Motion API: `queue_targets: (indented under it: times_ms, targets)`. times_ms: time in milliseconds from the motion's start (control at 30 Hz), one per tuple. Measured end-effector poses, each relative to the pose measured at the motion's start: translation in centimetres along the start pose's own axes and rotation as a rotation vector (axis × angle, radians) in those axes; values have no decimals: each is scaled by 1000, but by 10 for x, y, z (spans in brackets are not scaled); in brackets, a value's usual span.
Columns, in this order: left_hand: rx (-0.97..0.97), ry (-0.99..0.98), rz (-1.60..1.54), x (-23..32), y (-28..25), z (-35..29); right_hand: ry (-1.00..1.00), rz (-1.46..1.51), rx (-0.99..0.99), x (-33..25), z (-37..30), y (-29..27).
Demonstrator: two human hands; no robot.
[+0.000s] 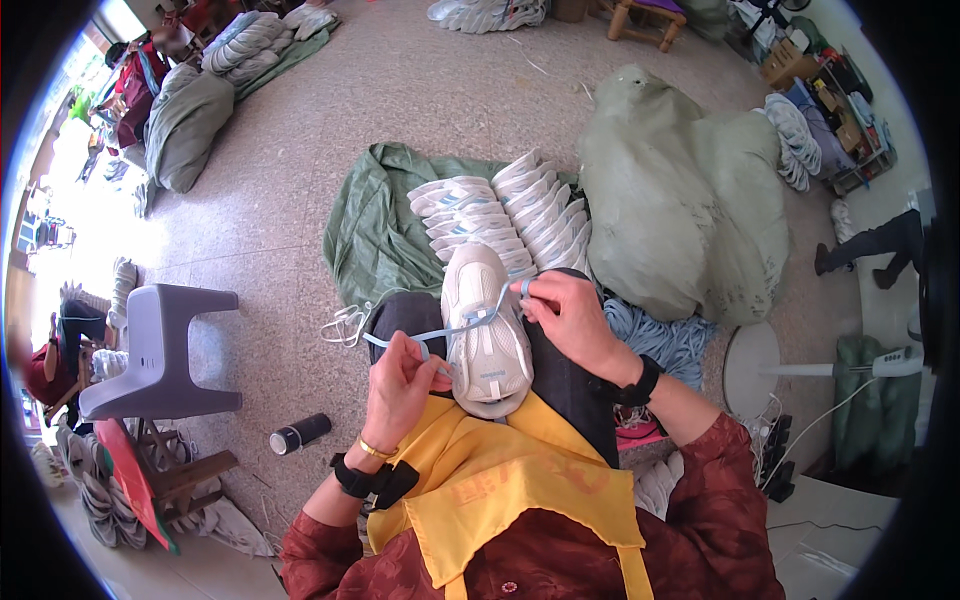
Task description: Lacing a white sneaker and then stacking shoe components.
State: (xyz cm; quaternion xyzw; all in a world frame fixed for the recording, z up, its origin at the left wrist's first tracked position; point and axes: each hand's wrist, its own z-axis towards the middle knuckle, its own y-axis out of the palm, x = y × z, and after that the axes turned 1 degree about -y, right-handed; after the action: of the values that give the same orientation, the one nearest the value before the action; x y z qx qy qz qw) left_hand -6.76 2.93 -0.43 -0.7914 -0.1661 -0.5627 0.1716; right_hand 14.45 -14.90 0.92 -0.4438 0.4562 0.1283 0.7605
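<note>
A white and beige shoe upper (478,285) rests on my lap, its rounded toe pointing away from me. A light blue shoelace (432,333) crosses over the middle of it. On the left, my left hand (397,388) is closed in a pinch on the lace, beside the upper's left edge. To the right, my right hand (575,318) pinches the lace's other stretch with thumb and forefinger, just above the upper's right side. Beyond my knees, two rows of nested white shoe uppers (540,205) lie on green sheeting (372,215).
A bundle of blue laces (655,345) lies right of my knee, below big pale green sacks (690,190). On the left stand a grey plastic stool (165,350) and a black bottle (300,434) on its side. A white fan (752,370) stands at the right. Another person's legs (880,245) show farther right.
</note>
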Motion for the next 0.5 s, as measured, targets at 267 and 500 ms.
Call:
queue_targets:
  times_ms: [267, 500]
  targets:
    - [-54, -84, -203, 1, 1, 8, 266, 369, -56, 8, 1, 9]
    - [-34, -87, -177, -3, 2, 11, 281, 398, -39, 7, 4, 10]
